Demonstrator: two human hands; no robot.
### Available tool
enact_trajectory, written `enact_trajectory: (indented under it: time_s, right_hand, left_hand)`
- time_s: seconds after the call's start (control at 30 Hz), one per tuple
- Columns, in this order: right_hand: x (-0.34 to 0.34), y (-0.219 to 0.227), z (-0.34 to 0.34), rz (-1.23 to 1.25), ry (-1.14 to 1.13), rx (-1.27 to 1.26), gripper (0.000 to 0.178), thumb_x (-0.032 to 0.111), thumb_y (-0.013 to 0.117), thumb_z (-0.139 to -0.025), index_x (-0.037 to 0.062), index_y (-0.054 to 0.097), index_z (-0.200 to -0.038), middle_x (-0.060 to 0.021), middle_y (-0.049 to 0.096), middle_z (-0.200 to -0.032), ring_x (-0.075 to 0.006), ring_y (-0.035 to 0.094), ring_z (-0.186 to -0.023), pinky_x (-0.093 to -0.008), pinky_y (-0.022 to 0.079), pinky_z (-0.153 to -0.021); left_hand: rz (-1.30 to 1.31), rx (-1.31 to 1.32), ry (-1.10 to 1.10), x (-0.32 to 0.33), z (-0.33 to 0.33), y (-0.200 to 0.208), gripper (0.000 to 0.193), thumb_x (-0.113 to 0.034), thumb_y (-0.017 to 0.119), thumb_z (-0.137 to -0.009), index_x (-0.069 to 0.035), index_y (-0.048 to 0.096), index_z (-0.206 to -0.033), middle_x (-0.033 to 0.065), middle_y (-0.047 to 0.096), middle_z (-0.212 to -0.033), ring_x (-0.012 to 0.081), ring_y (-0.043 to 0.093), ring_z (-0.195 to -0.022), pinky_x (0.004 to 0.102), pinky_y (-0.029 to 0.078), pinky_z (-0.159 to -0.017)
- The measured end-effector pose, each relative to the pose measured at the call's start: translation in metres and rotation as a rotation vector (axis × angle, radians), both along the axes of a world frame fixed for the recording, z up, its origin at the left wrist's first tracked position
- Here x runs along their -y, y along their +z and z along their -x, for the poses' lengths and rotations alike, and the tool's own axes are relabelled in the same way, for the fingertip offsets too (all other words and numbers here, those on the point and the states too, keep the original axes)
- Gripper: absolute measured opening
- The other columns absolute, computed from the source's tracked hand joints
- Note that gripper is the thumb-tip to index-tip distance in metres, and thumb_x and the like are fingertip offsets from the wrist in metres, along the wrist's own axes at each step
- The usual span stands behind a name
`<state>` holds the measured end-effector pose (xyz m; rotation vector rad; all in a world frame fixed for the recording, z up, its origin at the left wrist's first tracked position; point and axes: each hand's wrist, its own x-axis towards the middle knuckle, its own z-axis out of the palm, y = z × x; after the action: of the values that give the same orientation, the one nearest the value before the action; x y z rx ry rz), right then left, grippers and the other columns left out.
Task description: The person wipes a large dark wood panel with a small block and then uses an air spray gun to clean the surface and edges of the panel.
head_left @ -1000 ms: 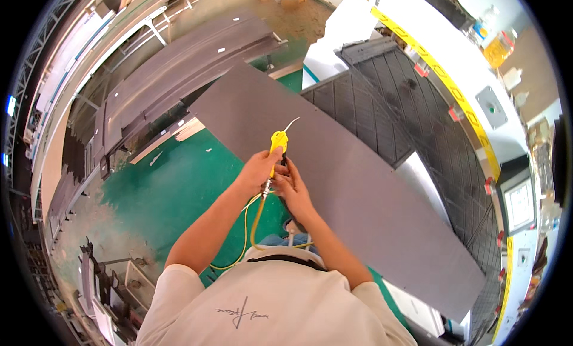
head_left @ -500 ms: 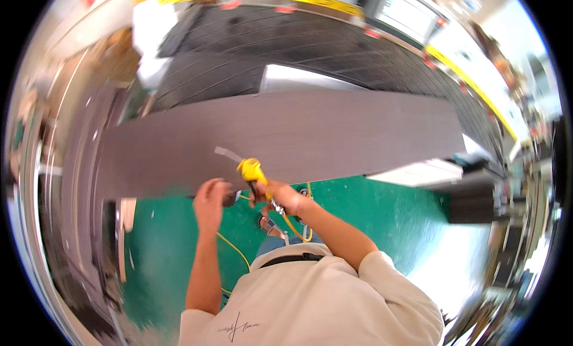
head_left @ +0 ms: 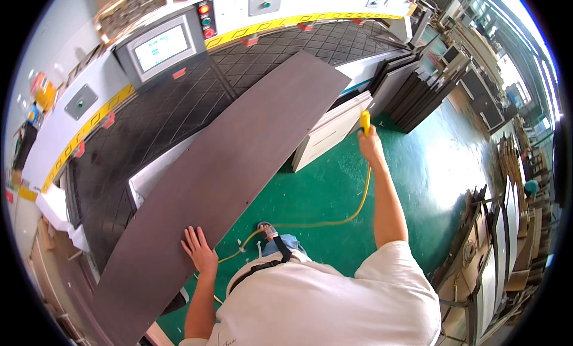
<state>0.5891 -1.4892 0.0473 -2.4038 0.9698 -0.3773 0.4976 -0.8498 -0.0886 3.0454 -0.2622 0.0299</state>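
Note:
A long dark brown panel (head_left: 239, 137) runs slantwise from the lower left to the upper middle, over the edge of a machine bed. My left hand (head_left: 200, 250) lies on the panel near its close edge, fingers spread. Held out to the right, my right hand (head_left: 370, 144) is wrapped round a yellow air blow gun (head_left: 365, 120), beside a stack of pale boards. From the gun a yellow hose (head_left: 334, 222) hangs down and loops back past my feet.
Beyond the panel stands a machine with a black ribbed bed (head_left: 161, 125), a screen (head_left: 160, 47) and a yellow striped edge. Pale boards (head_left: 328, 131) lean under its right side, with dark panels (head_left: 427, 89) behind them. More boards (head_left: 489, 262) stand at the right on the green floor.
My view has turned to the right. The right hand has carried the blow gun away to the right, off the panel. My left hand, blurred near the panel's edge before, now rests flat on it.

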Motion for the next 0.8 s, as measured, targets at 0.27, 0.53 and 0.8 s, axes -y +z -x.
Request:
enact_trajectory:
  time_s: [0.27,0.53,0.8]
  right_hand:
    - [-0.137,-0.014,0.052,-0.962,1.35,-0.532,0.053,0.028,0.071,-0.099,0.0061,0.059,-0.146,-0.0096,0.073,-0.118,-0.0204,0.065,-0.106,-0.0408,0.055,-0.087]
    - [-0.28,0.039,-0.043,-0.151,1.337,0.493,0.052,0.02,0.075,-0.081,0.0129,0.065,-0.132,-0.0154,0.062,-0.127,-0.0386,0.053,-0.137,-0.0569,0.042,-0.114]
    - [-0.362,0.083,-0.226,0.189,1.228,0.755,0.027,0.019,0.074,-0.08,0.0106,0.072,-0.106,-0.0086,0.064,-0.1,-0.0292,0.058,-0.111,-0.0568,0.031,-0.118]
  left_hand:
    - [-0.052,0.019,-0.077,0.039,-0.028,0.004,0.071,0.002,0.059,-0.086,-0.001,0.044,-0.155,0.0255,0.032,-0.167,0.0462,0.027,-0.156,0.0672,0.022,-0.123]
    - [0.006,-0.24,-0.217,0.015,-0.091,0.23,0.067,-0.009,0.062,-0.092,-0.007,0.045,-0.157,0.0329,0.065,-0.132,0.0477,0.063,-0.121,0.0531,0.048,-0.102]
    - [0.193,-0.075,0.032,-0.03,-0.194,0.338,0.043,-0.01,0.077,-0.09,-0.004,0.069,-0.133,0.0259,0.074,-0.11,0.0461,0.071,-0.102,0.0471,0.055,-0.091]
